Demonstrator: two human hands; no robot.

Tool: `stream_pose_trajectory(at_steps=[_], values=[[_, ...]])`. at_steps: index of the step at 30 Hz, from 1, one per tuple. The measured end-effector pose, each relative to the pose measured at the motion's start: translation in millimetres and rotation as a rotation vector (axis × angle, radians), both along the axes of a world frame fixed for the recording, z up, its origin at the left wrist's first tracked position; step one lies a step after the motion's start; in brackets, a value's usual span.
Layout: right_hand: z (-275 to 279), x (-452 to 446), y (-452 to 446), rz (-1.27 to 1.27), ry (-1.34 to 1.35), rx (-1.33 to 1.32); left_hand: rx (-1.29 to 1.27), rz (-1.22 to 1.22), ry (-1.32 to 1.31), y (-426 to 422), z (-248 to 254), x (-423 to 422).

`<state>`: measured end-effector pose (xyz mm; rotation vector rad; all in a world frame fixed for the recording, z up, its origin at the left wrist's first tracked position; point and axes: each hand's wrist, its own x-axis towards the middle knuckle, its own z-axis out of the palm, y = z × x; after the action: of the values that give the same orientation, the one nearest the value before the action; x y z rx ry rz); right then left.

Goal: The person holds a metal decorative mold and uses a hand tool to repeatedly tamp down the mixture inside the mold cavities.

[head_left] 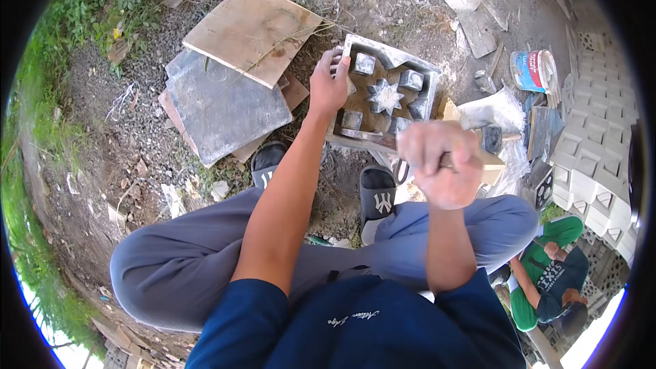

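Clamping mould wall in left hand; gripping blurred tool in right hand, hands apart. Probably working near edge; calling next for firm bracing.

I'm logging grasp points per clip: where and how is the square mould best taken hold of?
Probably by opposite side walls, one hand from the left, one from the right: the square mould lies open side up, so fingers could hook over its raised edges; the left hand touches the left one.
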<state>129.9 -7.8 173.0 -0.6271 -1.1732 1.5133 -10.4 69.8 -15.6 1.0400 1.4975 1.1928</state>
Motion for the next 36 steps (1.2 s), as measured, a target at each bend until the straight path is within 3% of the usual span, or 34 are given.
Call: stream_pose_trajectory(at_steps=[4, 14, 19, 24, 28, 32, 36], values=[[31.4, 20.7, 9.0, 0.031, 0.003, -0.011, 0.033, -0.012, 0.198, 1.3, -8.3, 6.2], [2.8, 37.4, -0.2, 0.032, -0.115, 0.104, 0.035, -0.035, 0.479, -0.1, -2.5, 10.8], [4.1, 40.2, -10.5, 0.01, -0.117, 0.059, -0.063, -0.047, 0.495, 1.1, 10.6, 12.2], [-36.7, 28.1, -1.8, 0.039, -0.157, 0.222, -0.105, -0.058, 0.515, 3.3, 19.1, 15.9], [-7.0, 20.3, -16.4, 0.158, -0.259, 0.389, -0.191, -0.084, 0.502, 4.9, 15.6, 14.4], [-43.3, 20.2, 1.2, 0.161, -0.264, 0.368, -0.115, -0.058, 0.539, 5.6, 15.0, 17.5], [-6.1, 23.3, -4.5, 0.11, -0.235, 0.322, -0.098, -0.066, 0.539, 6.2, 12.2, 16.1]])
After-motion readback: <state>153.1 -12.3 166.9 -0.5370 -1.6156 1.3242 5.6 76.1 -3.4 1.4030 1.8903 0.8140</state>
